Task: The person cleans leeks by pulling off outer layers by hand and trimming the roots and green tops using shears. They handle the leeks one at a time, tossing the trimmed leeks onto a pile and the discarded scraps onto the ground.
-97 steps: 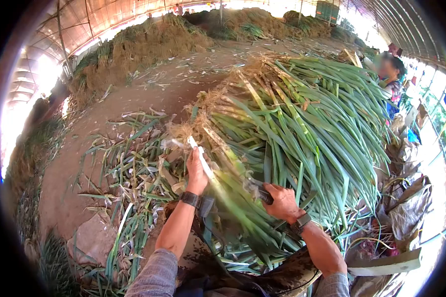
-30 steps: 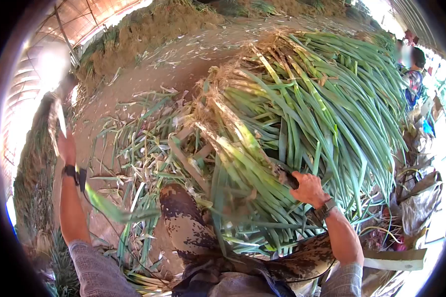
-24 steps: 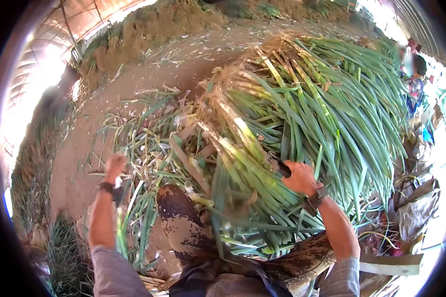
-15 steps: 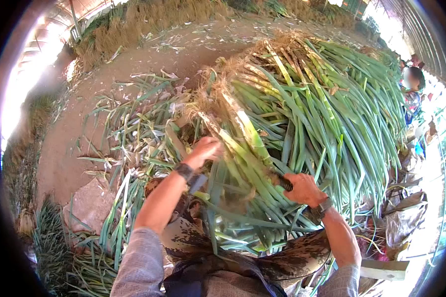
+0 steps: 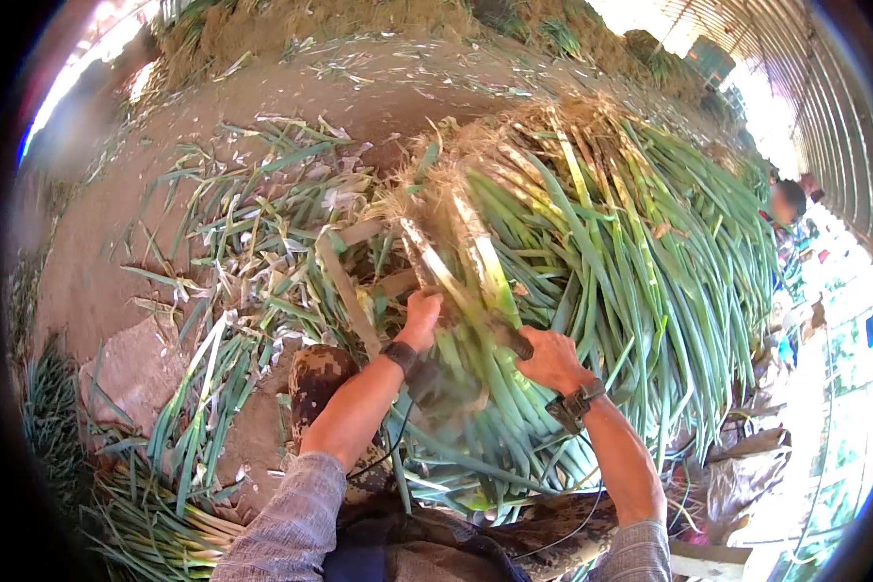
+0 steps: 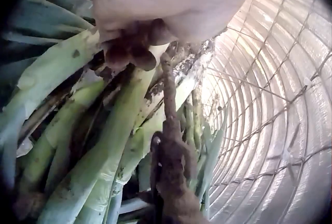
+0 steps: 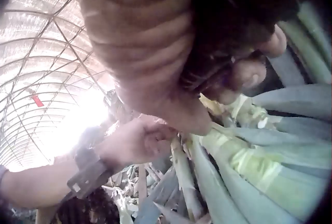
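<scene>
My left hand [image 5: 423, 318] has its fingers curled round the stalk of a large green onion [image 6: 124, 115] at the left edge of the heap. To the right, my right hand [image 5: 550, 361] grips a dark-handled tool [image 5: 512, 339]. In the left wrist view the tool [image 6: 174, 156] looks caked with dirt, with a thin nozzle-like tip close below the left fingertips. Soil-covered stalks with hairy roots [image 5: 446, 184] lie just beyond both hands. The right wrist view shows my right fingers [image 7: 251, 73] bent round the dark handle, over green leaves.
A big heap of green onions [image 5: 640, 252] spreads to the right. Stripped leaves [image 5: 262, 242] litter the ground at left. Pale-stalked onions [image 5: 179, 529] lie at lower left. Another person [image 5: 786, 204] is beyond the heap; a plastic sheet [image 5: 742, 485] lies at right.
My left hand carried a white-stalked onion out to the far left, let go of it there, and came back to grip a stalk at the heap. The right hand keeps its tool.
</scene>
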